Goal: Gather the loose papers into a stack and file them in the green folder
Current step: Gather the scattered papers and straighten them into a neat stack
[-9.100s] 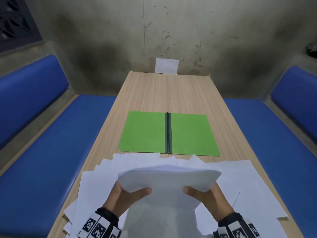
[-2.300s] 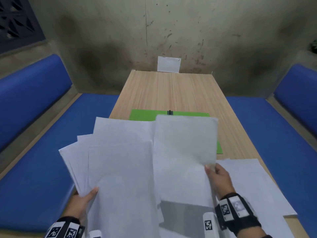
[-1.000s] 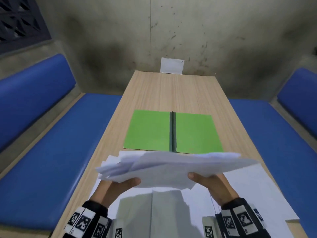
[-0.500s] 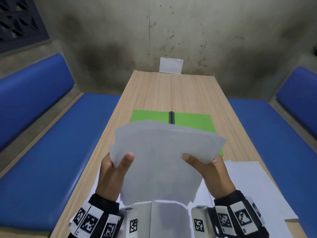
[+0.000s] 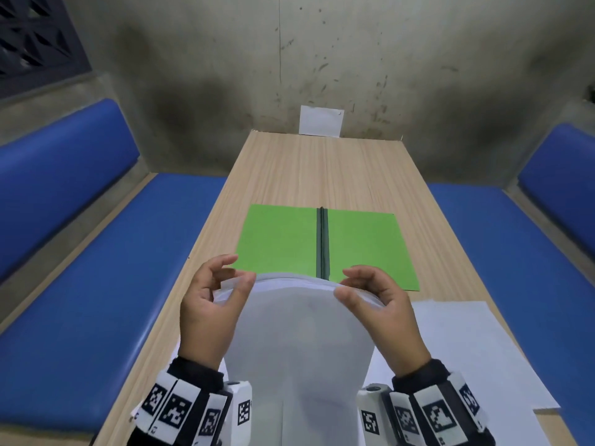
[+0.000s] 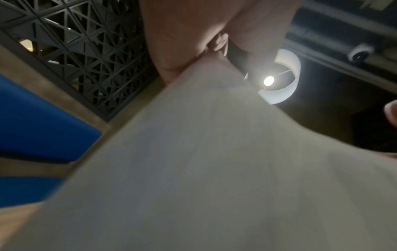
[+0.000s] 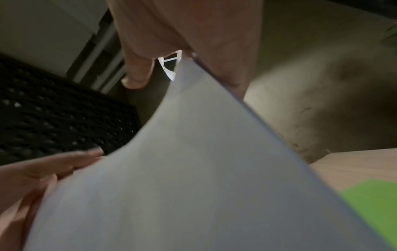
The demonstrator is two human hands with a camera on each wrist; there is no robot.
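Note:
A stack of white papers (image 5: 299, 342) stands nearly upright over the near end of the table, bowed between both hands. My left hand (image 5: 212, 300) grips its left top corner, thumb in front and fingers curled behind. My right hand (image 5: 380, 304) grips the right top corner the same way. The paper stack (image 6: 214, 169) fills the left wrist view, and the paper stack (image 7: 193, 169) fills the right wrist view too. The green folder (image 5: 280, 243) lies open and flat beyond the stack, its dark spine down the middle; the folder (image 7: 373, 202) shows as a green corner.
More loose white sheets (image 5: 467, 349) lie on the wooden table (image 5: 322, 169) at the near right, under and beside the stack. Blue padded benches (image 5: 96, 284) run along both sides. A small white card (image 5: 321, 120) leans on the wall at the far end.
The stack has been tipped up on its edge and squared; both hands slid from its sides to its top corners. The folder shows again beyond it.

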